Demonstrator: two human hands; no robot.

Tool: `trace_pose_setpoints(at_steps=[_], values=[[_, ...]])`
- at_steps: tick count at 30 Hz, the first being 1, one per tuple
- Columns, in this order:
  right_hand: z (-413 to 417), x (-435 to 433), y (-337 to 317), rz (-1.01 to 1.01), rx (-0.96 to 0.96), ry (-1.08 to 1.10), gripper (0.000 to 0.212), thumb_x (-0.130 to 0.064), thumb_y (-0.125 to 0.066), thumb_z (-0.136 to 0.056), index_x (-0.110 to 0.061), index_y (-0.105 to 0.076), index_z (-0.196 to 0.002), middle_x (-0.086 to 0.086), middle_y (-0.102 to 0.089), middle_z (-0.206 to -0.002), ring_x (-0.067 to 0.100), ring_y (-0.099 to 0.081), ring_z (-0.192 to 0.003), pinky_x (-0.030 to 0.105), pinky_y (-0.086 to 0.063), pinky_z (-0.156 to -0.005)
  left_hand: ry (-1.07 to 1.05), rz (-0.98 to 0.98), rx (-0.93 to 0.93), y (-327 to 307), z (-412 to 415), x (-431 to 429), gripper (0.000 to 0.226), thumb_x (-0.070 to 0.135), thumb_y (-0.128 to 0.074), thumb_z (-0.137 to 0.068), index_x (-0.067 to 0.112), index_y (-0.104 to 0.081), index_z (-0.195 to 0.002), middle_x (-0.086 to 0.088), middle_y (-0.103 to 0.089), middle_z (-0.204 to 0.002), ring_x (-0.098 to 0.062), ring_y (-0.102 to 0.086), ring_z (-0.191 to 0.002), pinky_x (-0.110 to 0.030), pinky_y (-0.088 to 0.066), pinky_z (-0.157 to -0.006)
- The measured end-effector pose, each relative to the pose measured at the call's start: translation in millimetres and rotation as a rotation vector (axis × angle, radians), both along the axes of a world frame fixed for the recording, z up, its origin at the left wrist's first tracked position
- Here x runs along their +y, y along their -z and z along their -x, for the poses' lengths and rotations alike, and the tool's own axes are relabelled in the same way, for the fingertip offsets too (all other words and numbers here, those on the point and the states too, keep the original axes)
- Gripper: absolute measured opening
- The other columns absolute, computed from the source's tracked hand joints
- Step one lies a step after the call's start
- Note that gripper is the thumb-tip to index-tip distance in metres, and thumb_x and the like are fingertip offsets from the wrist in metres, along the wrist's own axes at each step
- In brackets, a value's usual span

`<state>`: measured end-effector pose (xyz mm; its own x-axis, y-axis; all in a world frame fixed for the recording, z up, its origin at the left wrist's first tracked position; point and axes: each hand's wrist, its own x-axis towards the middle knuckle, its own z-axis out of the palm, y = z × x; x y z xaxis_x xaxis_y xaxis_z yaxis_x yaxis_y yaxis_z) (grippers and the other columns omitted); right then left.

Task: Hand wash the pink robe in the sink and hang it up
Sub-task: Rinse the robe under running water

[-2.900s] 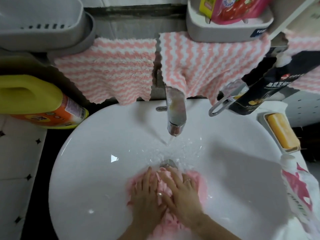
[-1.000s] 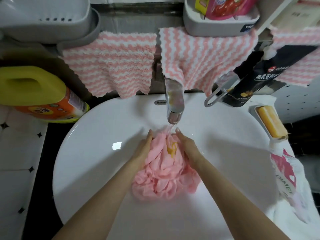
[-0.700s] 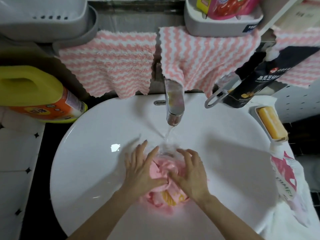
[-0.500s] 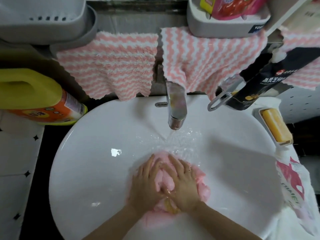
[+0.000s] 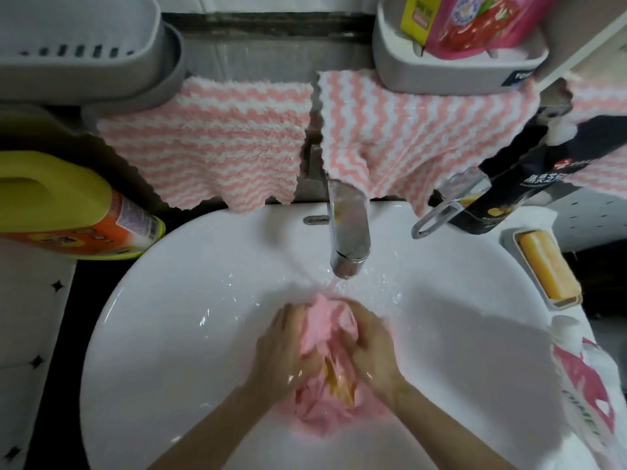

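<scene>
While water is run from the single tap (image 5: 348,239) onto its upper end, the pink robe (image 5: 327,322) is held bunched low in the middle of the one white sink (image 5: 163,334), just below the spout. It is gripped from both sides. The left hand (image 5: 283,347) is curled round its left flank, and the right hand (image 5: 371,346) is curled round its right flank, so the cloth is squeezed between the two. A yellow patch (image 5: 339,381) is seen on the fabric between the wrists, and more pink cloth is spread on the basin below them.

Two pink-and-white striped cloths (image 5: 217,147) are hung side by side behind the tap, and part of a third (image 5: 604,164) is seen at the right edge. Two grey shelves are fixed above them: one (image 5: 78,62) at the left, and one (image 5: 441,69) at the right in which a pink packet (image 5: 475,25) is stood. One yellow jug (image 5: 51,201) is laid on its side left of the sink. At the right, one black bottle (image 5: 522,191) is leaned over the rim, one yellow soap bar (image 5: 546,269) is kept in a dish, and one pink-and-white pouch (image 5: 590,385) is laid near the edge.
</scene>
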<state>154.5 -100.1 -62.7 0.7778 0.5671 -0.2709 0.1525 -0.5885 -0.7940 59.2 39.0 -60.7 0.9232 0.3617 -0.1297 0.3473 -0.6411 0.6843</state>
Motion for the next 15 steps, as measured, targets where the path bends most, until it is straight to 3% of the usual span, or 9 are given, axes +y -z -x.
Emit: trace_pose_setpoints(at_steps=[2,4,6,9,13,15], values=[[26.6,-20.3,0.4,-0.054,-0.236,-0.103,0.039,-0.043,-0.042,-0.09,-0.039,-0.045,-0.128,0.001,-0.055,-0.134,0.02,-0.05,-0.122,0.038,-0.039,-0.102,0.184,-0.194,-0.154,3.1,27.1,-13.7,0.061,0.042,-0.054,-0.075,0.017,-0.043,-0.129,0.0,-0.052,-0.127,-0.021,-0.054,-0.109,-0.036,-0.047,-0.087],[45.9,-26.6,10.6,0.079,-0.328,-0.187,0.047,-0.055,-0.022,-0.097,-0.039,-0.032,-0.14,0.002,-0.034,-0.152,0.024,-0.028,-0.141,0.048,-0.023,-0.113,0.233,-0.371,-0.089,17.3,43.0,-32.8,0.073,0.051,-0.051,-0.077,0.012,-0.039,-0.137,-0.013,-0.047,-0.141,-0.033,-0.046,-0.127,-0.049,-0.038,-0.1],[52.2,-25.6,25.8,0.259,-0.353,-0.244,0.051,-0.057,-0.026,-0.094,-0.039,-0.028,-0.142,-0.003,-0.026,-0.156,0.028,-0.024,-0.142,0.053,-0.023,-0.112,0.184,-0.419,0.031,33.0,47.2,-43.1,0.084,0.055,-0.053,-0.071,0.008,-0.036,-0.139,-0.015,-0.042,-0.144,-0.033,-0.04,-0.132,-0.051,-0.032,-0.102],[44.8,-13.5,39.3,0.353,-0.384,-0.223,0.052,-0.052,-0.045,-0.08,-0.033,-0.046,-0.129,-0.005,-0.05,-0.136,0.028,-0.045,-0.117,0.051,-0.048,-0.092,0.105,-0.41,0.061,45.3,38.4,-44.4,0.079,0.049,-0.051,-0.071,0.003,-0.039,-0.134,-0.016,-0.051,-0.135,-0.031,-0.045,-0.124,-0.047,-0.034,-0.098],[25.5,9.2,38.5,0.418,-0.487,-0.123,0.036,-0.049,-0.042,-0.08,-0.03,-0.063,-0.101,-0.005,-0.064,-0.095,0.022,-0.059,-0.084,0.041,-0.053,-0.072,-0.083,-0.414,0.034,46.5,8.4,-41.8,0.049,0.033,-0.044,-0.082,0.002,-0.058,-0.118,-0.01,-0.064,-0.093,-0.027,-0.055,-0.081,-0.037,-0.041,-0.07],[13.4,22.1,37.6,0.46,-0.454,-0.046,0.043,-0.048,-0.038,-0.082,-0.019,-0.07,-0.082,0.002,-0.069,-0.079,0.025,-0.066,-0.07,0.035,-0.055,-0.06,-0.122,-0.353,0.074,43.5,-11.3,-30.6,0.037,0.032,-0.041,-0.09,0.006,-0.064,-0.1,-0.007,-0.058,-0.074,-0.027,-0.056,-0.065,-0.035,-0.04,-0.057]])
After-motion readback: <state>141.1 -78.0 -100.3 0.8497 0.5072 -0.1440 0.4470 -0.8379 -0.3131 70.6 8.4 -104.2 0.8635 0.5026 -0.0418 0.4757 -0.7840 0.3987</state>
